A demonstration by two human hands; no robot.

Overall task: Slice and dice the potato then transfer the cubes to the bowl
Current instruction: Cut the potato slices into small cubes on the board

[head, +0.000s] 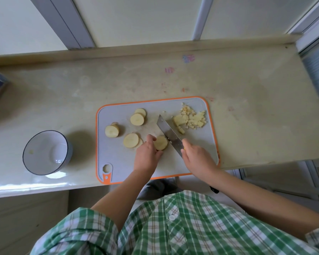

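Fingers (151, 140) of left hand (147, 153): curled, tips clamped on the 9 o'clock edge of one round potato slice (161, 143), which lies flat near the board's centre. Fingers (187, 146) of right hand (196, 156): wrapped round the handle of the knife (168, 132), handle almost wholly hidden under the palm. Blade angled toward 11 o'clock, touching the held slice at its 3 o'clock side.

Uncut slices, all on cutting board (116, 162):
- overlapped pair (137, 119), at 11 o'clock of the held slice
- thick end piece (112, 131), at 9 o'clock, near the board's edge
- second pair (130, 140), just beside the left fingers at 9 o'clock

Diced pile (191, 119): at 2 o'clock of the board, beyond the blade; pieces uneven, some larger slabs mixed in.

Bowl (41, 144): on desk (247, 116), at 9 o'clock off the board, well apart from the pile. No cubes visible inside.

Handling, as judged: slices stiff and light, with wet cut faces likely to be slippery on the smooth board and prone to skate under the blade. Best hold on top and the far edge, fingertips tucked back from the cutting line. Cubes small and loose, apt to scatter, so better gathered on the flat of the blade or in a cupped hand than pinched singly.

Stage, as judged: dicing partly done, transfer not yet begun.
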